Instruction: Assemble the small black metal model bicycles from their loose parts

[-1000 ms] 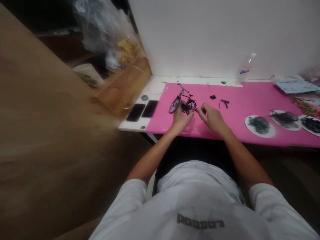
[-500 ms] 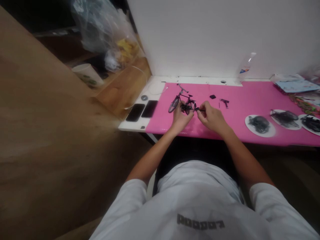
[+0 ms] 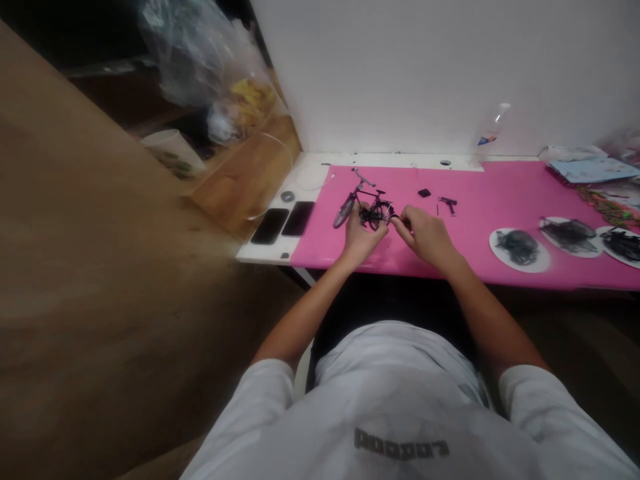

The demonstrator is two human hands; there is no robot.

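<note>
Both hands (image 3: pixel 361 240) (image 3: pixel 427 235) close together at bicycle (image 3: pixel 369 194)

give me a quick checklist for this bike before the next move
1. Left hand grip on the model bicycle: ok, holding it low, near the rear wheel.
2. Right hand grip at the rear end: ok, fingertips beside the rear wheel.
3. Small part pinched in the right hand grip: cannot tell, too small.
4. Two phones apart from the bicycle: ok, off to the left.
5. Pink sheet free of loose pieces: not ok, dark pieces lie beyond the right hand.
</note>
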